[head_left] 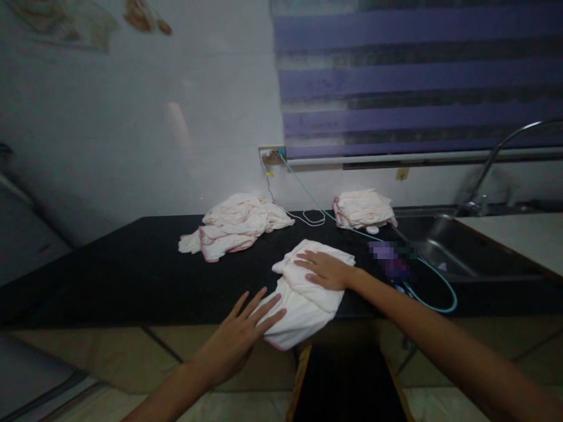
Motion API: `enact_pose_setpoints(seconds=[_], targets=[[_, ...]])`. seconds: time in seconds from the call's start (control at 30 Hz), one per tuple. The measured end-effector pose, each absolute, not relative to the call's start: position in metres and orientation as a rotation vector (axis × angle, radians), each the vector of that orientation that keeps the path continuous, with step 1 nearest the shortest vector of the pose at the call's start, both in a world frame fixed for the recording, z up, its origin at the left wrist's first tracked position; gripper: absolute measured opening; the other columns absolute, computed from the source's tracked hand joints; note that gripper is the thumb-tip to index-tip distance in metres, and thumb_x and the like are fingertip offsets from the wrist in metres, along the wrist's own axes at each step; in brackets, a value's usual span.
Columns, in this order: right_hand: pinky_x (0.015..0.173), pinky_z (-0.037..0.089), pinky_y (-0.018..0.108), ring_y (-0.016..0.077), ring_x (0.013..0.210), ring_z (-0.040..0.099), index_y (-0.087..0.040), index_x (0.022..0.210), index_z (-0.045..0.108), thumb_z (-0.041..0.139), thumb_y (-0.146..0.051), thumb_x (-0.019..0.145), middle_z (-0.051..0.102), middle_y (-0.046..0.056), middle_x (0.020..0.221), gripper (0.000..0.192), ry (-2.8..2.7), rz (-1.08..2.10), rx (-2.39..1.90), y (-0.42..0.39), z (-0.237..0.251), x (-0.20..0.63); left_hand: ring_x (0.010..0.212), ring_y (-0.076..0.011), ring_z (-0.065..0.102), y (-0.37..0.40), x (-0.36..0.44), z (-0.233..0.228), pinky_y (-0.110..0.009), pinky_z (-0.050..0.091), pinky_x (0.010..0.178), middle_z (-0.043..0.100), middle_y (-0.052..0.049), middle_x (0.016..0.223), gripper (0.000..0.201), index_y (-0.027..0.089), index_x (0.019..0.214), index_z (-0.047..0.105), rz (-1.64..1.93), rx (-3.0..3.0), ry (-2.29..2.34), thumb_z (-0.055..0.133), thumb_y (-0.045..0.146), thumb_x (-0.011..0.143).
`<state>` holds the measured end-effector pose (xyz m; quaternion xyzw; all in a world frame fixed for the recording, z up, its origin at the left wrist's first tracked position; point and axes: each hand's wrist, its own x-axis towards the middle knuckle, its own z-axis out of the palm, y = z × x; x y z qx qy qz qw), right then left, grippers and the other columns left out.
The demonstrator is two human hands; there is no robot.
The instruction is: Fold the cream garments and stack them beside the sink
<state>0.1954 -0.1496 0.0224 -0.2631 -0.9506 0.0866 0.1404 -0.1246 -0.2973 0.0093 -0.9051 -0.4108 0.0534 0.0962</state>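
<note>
Risk: white cloth [303,293] overhangs the black counter [109,269] front edge at 6 o'clock; a sideways push could slide it off. Left hand [240,334] flat, fingers spread, tips on the cloth's near corner. Right hand [323,269] flat, fingers extended, pressing its top. Nothing gripped. Loose cloth heap [235,225] at 11 o'clock, folded stack [363,208] at 1.

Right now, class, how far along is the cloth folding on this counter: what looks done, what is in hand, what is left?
Done, it seems: a neat folded stack sits near the sink. In hand: the left hand and right hand lie flat on a partly folded cloth at the counter edge. Left: a loose pile lies crumpled by the wall.
</note>
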Motion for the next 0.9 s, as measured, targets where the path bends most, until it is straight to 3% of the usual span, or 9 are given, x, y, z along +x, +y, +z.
enact_pose_setpoints(seconds=[0.1,0.2,0.4,0.47,0.57,0.73,0.8,0.9], targets=[[0.127,0.022,0.051,0.0261,0.159,0.023,-0.018,0.164,0.032,0.04,-0.046,0.108,0.033,0.013,0.169,0.062,-2.841,0.221,-0.593,-0.121,0.037,0.209,0.163,-0.0277,-0.003,-0.292,-0.116,0.015,-0.063,0.009,0.129,0.015,0.002,0.176,0.119,0.04,0.166,0.009,0.109,-2.714,-1.133,0.042,-0.013,0.065],[0.127,0.02,0.051,0.0254,0.158,0.025,-0.018,0.16,0.04,0.046,-0.046,0.106,0.039,0.013,0.166,0.061,-2.882,0.189,-0.52,-0.11,0.052,0.207,0.163,-0.027,0.005,-0.278,-0.109,0.026,-0.059,0.01,0.131,0.023,0.0,0.174,0.118,0.036,0.167,0.011,0.105,-2.891,-0.976,0.049,-0.011,0.066],[0.126,0.023,0.054,0.0319,0.158,0.024,-0.01,0.161,0.037,0.045,-0.044,0.106,0.033,0.022,0.167,0.065,-2.715,0.054,-0.757,-0.176,0.05,0.191,0.161,-0.0284,0.016,-0.246,-0.117,0.035,-0.054,0.017,0.13,0.029,-0.001,0.172,0.114,0.038,0.165,0.02,0.097,-3.071,-0.828,0.056,-0.007,0.067],[0.124,0.028,0.057,0.0337,0.156,0.029,-0.01,0.163,0.033,0.042,-0.048,0.106,0.035,0.025,0.165,0.069,-2.678,0.1,-0.885,-0.205,0.035,0.192,0.161,-0.0285,0.02,-0.243,-0.118,0.028,-0.051,0.022,0.129,0.03,-0.003,0.171,0.105,0.037,0.165,0.023,0.019,-3.093,-0.825,0.057,-0.003,0.075],[0.125,0.024,0.058,0.0341,0.157,0.026,-0.014,0.164,0.031,0.046,-0.055,0.105,0.028,0.023,0.169,0.074,-2.73,0.185,-0.852,-0.222,0.021,0.203,0.158,-0.0279,0.029,-0.243,-0.112,0.015,-0.048,0.026,0.128,0.036,-0.005,0.169,0.087,0.036,0.163,0.03,-0.155,-3.091,-0.81,0.056,0.004,0.087],[0.125,0.024,0.056,0.0307,0.156,0.03,-0.018,0.163,0.036,0.054,-0.054,0.102,0.034,0.02,0.167,0.072,-2.819,0.324,-0.649,-0.212,0.044,0.226,0.151,-0.0294,0.041,-0.247,-0.091,0.015,-0.051,0.023,0.128,0.052,-0.01,0.157,0.062,0.029,0.154,0.049,-0.23,-3.023,-0.734,0.053,0.009,0.095],[0.126,0.021,0.058,0.033,0.157,0.027,-0.018,0.164,0.034,0.06,-0.06,0.098,0.033,0.021,0.167,0.082,-2.845,0.301,-0.627,-0.221,0.053,0.235,0.143,-0.0288,0.051,-0.251,-0.082,0.021,-0.051,0.026,0.126,0.063,-0.011,0.146,0.05,0.026,0.143,0.059,-0.272,-3.031,-0.698,0.051,0.011,0.096],[0.127,0.017,0.06,0.0356,0.158,0.023,-0.018,0.166,0.025,0.07,-0.064,0.089,0.03,0.022,0.168,0.101,-2.887,0.249,-0.57,-0.247,0.049,0.246,0.122,-0.0282,0.065,-0.256,-0.072,0.026,-0.042,0.042,0.113,0.072,-0.012,0.127,0.035,0.023,0.13,0.065,-0.524,-3.095,-0.699,0.06,0.026,0.095]])
